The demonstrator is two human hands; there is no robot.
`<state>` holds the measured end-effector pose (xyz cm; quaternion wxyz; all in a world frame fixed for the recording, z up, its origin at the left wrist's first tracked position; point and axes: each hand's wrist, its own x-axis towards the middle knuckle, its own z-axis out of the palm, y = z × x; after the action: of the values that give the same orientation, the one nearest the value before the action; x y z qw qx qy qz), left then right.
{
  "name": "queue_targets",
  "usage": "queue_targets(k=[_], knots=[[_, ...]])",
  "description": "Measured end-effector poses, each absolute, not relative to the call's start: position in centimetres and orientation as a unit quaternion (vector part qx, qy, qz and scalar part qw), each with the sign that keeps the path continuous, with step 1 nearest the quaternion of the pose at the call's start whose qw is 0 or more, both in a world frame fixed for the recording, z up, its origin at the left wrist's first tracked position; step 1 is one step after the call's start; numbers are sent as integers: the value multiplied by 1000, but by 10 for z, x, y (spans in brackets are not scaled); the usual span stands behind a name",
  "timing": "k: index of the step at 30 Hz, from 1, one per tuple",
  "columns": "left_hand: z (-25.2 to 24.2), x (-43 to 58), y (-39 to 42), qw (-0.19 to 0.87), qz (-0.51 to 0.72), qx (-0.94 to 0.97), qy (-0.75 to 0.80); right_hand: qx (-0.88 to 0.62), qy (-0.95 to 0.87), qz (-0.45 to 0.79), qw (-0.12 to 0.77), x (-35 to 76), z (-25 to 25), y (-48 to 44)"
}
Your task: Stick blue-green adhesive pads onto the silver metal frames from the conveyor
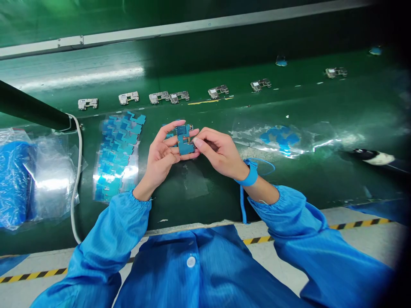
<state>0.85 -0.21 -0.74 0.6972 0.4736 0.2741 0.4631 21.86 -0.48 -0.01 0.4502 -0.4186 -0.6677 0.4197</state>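
Note:
A small blue-faced circuit board (185, 147) is held up in front of me over the green bench. My left hand (163, 155) grips it from the left, with fingers behind and around its edges. From the right, my right hand (218, 150) pinches with thumb and forefinger at the board's right edge; whether a bit of film is between those fingertips is too small to tell. A blue wrist strap (250, 174) with a coiled cord circles my right wrist. Left of my hands lies a sheet of blue die-cut film stickers (118, 156).
Several circuit boards (128, 98) lie in a row along the bench's far strip. Blue film scraps (281, 137) on clear plastic are to the right, near a black-and-white tool (374, 157). Plastic bags (51, 179), a grey cable (78, 179) and a dark post (35, 107) occupy the left.

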Motion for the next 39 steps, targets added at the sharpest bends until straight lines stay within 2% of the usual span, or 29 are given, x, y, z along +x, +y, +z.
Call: queue_targets(k=[12,25,39], knots=[[-10,15,-1,672,472,479,309,-422,-661,440,438,219,-4,-3],[-12,10,-1,695,467,479,265,-426,-652,455,431,218,-4,-5],[4,16,-4,692,458,427,360,-429,-671,432,423,218,-2,-5]])
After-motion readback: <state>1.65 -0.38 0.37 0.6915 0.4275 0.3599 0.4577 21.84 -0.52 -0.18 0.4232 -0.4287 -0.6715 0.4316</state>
